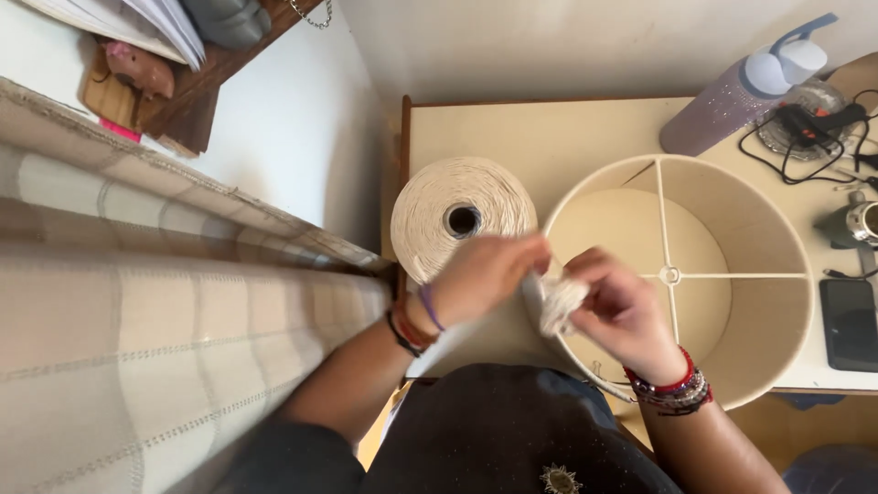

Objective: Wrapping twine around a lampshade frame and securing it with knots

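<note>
Cream cord (560, 302) is bunched at centre frame, pinched between the left hand (480, 274) and right hand (622, 311) at the lampshade (732, 220) rim. No wrapping is visible yet; the cone (462, 220) looks full.

Two hands (485, 274) (622, 311), one big roll of string (462, 220), one round lampshade (768, 274), one purple bottle (732, 96), one black phone (849, 322), one table (549, 137)
</note>
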